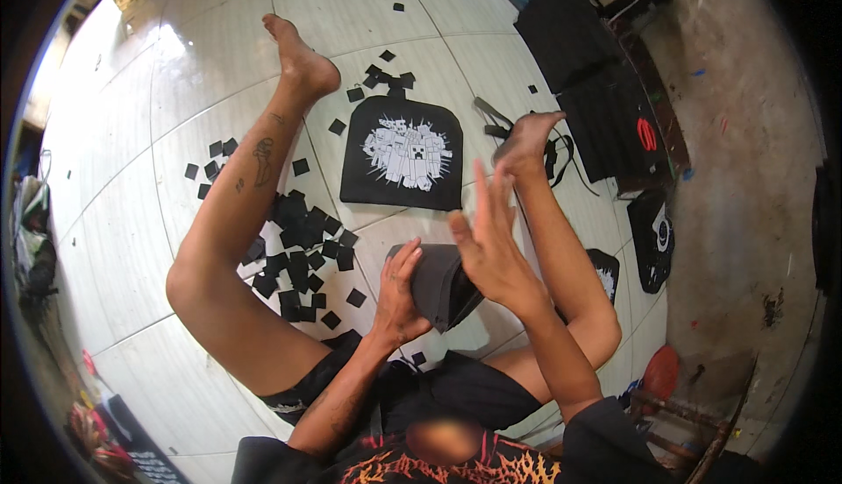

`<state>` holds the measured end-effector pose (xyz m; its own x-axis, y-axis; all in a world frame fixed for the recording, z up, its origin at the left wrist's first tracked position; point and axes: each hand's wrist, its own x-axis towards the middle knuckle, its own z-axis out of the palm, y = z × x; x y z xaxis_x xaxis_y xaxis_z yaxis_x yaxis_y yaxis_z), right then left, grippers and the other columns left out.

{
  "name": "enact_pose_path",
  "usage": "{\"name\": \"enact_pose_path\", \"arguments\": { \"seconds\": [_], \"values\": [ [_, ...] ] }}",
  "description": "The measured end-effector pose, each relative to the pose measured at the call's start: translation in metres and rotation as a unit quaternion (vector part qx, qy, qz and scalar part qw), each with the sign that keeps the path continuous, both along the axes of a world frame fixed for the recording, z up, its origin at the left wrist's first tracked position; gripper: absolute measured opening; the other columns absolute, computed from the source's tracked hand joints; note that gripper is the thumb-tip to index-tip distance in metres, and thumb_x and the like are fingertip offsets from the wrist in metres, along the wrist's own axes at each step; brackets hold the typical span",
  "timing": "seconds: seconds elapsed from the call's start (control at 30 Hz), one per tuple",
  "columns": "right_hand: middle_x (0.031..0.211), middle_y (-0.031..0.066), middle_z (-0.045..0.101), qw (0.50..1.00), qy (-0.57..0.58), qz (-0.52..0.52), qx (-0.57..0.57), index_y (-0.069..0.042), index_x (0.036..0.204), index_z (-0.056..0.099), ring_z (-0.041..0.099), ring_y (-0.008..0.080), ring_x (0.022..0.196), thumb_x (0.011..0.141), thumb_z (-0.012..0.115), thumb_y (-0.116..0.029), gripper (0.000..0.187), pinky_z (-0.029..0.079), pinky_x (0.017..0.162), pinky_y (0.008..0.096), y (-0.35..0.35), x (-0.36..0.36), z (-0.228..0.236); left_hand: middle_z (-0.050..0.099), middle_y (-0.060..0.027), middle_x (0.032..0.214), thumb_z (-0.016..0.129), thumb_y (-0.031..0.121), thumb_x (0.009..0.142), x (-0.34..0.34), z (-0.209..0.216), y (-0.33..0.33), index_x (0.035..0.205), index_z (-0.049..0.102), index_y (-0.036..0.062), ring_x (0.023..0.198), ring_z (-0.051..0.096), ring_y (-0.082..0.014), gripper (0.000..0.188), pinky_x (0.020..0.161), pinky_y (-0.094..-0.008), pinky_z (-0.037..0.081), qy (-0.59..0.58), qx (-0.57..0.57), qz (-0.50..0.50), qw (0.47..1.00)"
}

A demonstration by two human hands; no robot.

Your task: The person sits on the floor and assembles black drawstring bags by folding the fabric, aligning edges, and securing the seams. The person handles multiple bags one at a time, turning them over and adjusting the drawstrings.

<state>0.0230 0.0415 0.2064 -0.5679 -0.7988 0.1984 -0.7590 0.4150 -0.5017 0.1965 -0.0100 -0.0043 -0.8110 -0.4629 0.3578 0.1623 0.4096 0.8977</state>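
Between my thighs, my left hand grips the left side of a dark grey and black folded piece of sheet material, fingers along its upper part and thumb at its lower edge. The piece is tilted, and its right side gapes in dark layers. My right hand is raised by that right side, fingers stretched out and slightly blurred, holding nothing. Whether it touches the piece I cannot tell. Beyond both hands, a black rounded-top panel with a white cartoon print lies flat on the floor.
Many small black squares lie scattered by my left leg, with more above the panel. Black straps lie near my right foot. Large black sheets and another printed black piece lie at the right, beside bare concrete. White tiles cover the floor.
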Motion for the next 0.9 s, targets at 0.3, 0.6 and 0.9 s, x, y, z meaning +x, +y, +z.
{"name": "enact_pose_path", "arguments": {
  "seconds": [0.3,0.6,0.9],
  "values": [
    [0.182,0.0277,-0.002,0.994,-0.030,0.008,0.107,-0.015,0.177,0.018,-0.006,0.0529,0.167,0.106,0.032,-0.082,0.098,-0.004,0.126,0.0775,-0.004,0.002,-0.022,0.049,-0.0213,0.164,0.100,0.022,0.066,-0.005,-0.007,0.003,0.164,0.034,0.0089,0.148,0.052,-0.0441,0.119,0.122,-0.0612,0.036,0.004,0.027,0.003,1.000],
    [0.182,0.0285,0.005,0.997,0.006,0.057,-0.057,-0.009,0.176,0.020,-0.003,0.0544,0.167,0.102,0.036,-0.085,0.107,0.006,0.130,0.0688,0.017,-0.020,0.048,0.052,-0.0228,0.157,0.102,0.021,0.069,0.003,0.000,0.003,0.165,0.029,0.0088,0.142,0.055,-0.0412,0.121,0.119,-0.0535,0.043,-0.029,-0.015,0.021,0.999],
    [0.167,0.0372,0.040,0.984,-0.144,0.104,-0.029,0.000,0.160,0.051,0.036,0.0585,0.156,0.116,0.043,-0.052,0.068,0.031,0.129,0.0552,0.006,-0.015,-0.054,0.050,-0.0169,0.163,0.098,0.027,0.069,-0.007,-0.011,0.007,0.165,0.034,0.0107,0.152,0.048,-0.0407,0.117,0.125,-0.0610,0.034,-0.002,0.001,0.034,0.999]
  ]
}}
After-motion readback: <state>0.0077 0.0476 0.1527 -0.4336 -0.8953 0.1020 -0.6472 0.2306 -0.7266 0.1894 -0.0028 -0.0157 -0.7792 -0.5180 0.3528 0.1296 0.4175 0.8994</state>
